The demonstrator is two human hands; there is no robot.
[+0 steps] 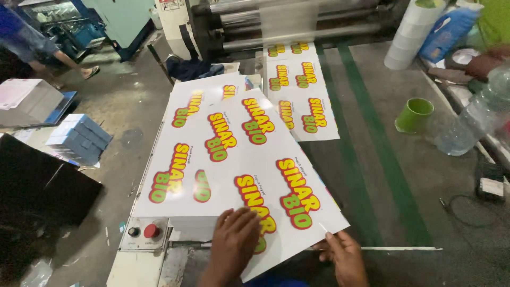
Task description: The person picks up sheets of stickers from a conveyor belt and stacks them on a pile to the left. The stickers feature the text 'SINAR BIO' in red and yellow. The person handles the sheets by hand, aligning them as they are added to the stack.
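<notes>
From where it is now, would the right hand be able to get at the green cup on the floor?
Probably not without leaning. The right hand pinches the near corner of the top printed sheet, while the green cup stands well off to the right on the floor. Nothing blocks the way; it just looks too far.

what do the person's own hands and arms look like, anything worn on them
Both are bare. The left hand shows no glove, ring or watch, and the forearm behind it has no sleeve as far as the picture edge. The right hand is also ungloved, with no ring showing; its wrist is cut off by the frame, so a sleeve or band there cannot be told.
</notes>
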